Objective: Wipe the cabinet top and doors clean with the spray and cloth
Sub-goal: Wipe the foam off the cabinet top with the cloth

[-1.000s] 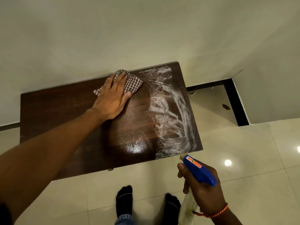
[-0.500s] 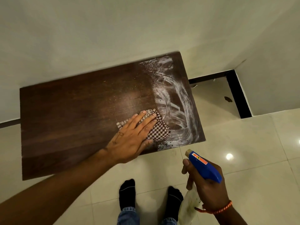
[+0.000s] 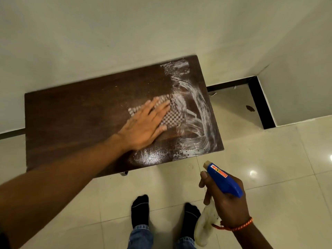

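Pale floor tiles (image 3: 273, 155) in front, with black socks (image 3: 140, 207) near the front edge; plain wall (image 3: 125, 33) behind; white spray streaks (image 3: 199, 108) over the right end of the cabinet top (image 3: 71, 123); checked cloth (image 3: 173, 118) right of centre, beside the streaks, pressed flat under the left hand (image 3: 143, 130), fingers straight, slightly spread; spray bottle (image 3: 222, 180) off the front right corner, gripped by the right hand (image 3: 228, 203), fingers curled round it.

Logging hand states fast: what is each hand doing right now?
Left hand: open, fingers straight, pressing the cloth on the cabinet top.
Right hand: closed around the spray bottle.
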A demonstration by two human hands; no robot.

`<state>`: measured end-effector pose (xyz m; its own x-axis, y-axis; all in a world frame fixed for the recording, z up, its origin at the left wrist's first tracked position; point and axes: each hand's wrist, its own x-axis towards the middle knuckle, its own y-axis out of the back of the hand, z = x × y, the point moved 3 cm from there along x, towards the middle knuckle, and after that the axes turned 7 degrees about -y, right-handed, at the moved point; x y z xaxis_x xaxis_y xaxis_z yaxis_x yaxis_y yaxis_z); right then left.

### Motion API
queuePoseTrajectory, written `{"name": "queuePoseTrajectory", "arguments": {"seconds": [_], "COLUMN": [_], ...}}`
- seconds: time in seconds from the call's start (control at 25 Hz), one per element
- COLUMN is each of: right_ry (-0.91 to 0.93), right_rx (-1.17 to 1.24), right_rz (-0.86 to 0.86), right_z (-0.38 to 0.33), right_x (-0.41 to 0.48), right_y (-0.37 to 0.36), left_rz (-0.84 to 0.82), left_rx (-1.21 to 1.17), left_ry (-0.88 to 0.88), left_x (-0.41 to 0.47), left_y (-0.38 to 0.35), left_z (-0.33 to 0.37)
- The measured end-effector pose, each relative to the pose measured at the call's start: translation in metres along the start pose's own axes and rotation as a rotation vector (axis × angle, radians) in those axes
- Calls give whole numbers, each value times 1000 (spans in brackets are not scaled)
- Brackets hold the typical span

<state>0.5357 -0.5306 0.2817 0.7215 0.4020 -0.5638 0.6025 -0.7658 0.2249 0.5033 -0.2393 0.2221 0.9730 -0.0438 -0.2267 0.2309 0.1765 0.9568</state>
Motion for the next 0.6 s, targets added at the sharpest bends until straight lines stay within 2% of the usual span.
{"name": "queuePoseTrajectory", "arguments": {"seconds": [0.12,0.24,0.48,0.6], "right_ry": [12,30,72,97], "right_rx": [25,20,70,61], "right_rz": [-7,-10,6,8], "right_z": [-4,-9,-27,-35], "right_x": [-1,3,21,27], "right_y": [-4,-8,-6,-8], "left_rz": [-59,-109,-35,10], "left_rx": [65,85,64,44], "left_ry": [-142,-255,4,70], "left_x": [-52,-54,22,31], "left_y": [-22,-21,23,25], "left_z": [53,44,-53,-49]}}
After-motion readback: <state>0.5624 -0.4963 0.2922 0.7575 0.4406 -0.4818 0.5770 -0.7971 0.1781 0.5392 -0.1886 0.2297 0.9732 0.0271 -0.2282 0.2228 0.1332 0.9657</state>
